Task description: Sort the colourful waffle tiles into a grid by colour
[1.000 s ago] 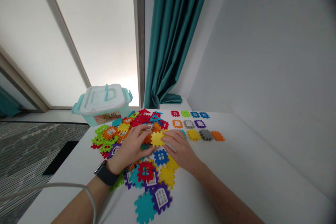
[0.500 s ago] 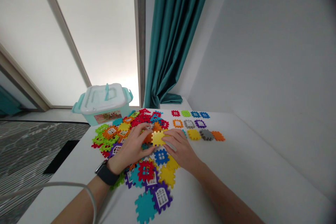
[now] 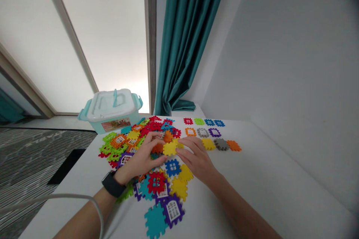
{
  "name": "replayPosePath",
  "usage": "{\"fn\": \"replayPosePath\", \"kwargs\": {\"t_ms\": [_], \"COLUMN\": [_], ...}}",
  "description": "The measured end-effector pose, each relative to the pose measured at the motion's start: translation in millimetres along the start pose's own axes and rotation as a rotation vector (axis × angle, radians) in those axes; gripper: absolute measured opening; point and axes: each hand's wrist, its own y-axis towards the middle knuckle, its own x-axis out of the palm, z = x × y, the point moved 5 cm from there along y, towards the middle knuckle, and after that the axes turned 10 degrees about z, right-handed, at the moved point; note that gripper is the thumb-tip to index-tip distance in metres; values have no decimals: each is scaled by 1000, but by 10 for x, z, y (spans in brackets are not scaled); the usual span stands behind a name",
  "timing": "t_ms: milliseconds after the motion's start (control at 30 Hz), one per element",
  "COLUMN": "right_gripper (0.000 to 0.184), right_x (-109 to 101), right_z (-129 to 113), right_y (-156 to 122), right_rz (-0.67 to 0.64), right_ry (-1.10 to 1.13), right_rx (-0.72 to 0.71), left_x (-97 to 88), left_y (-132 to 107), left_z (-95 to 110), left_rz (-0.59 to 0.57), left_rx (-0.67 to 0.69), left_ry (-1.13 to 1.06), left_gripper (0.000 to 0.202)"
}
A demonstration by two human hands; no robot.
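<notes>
A yellow interlocking tile [image 3: 169, 149] with notched edges is between my two hands above the pile. My left hand [image 3: 144, 155], with a dark watch on its wrist, has thumb and forefinger curved around the tile's left side. My right hand [image 3: 195, 154] pinches at its right edge. More yellow shows behind the tile's upper right corner; whether it is a second tile I cannot tell. Beneath and in front of my hands lie a blue window tile [image 3: 172, 167], yellow tiles [image 3: 179, 188], a red tile [image 3: 156, 182] and a purple window tile [image 3: 173, 210].
Loose tiles in several colours [image 3: 119, 141] spread across the left of the white table [image 3: 224, 186]. Rows of single tiles [image 3: 202, 132] lie at the back right. A lidded tub [image 3: 114, 108] stands at the back left. A pale cable [image 3: 70, 196] crosses the lower left.
The yellow tile has turned and tilted between my fingers, and more yellow now shows at its upper right. My right fingers have straightened a little. Left hand is nearly still.
</notes>
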Motion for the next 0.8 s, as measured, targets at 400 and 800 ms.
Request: {"fn": "replayPosePath", "kwargs": {"t_ms": [400,800], "right_gripper": [14,29], "right_x": [295,326], "right_z": [201,186], "right_y": [-152,-163], "right_rz": [53,-135], "right_ry": [371,567], "right_rx": [791,1063], "left_x": [24,100], "left_y": [50,23], "left_z": [-95,-140], "left_rz": [11,-34], "left_rx": [-147,-327], "left_ry": [-261,-406], "left_gripper": [20,31]}}
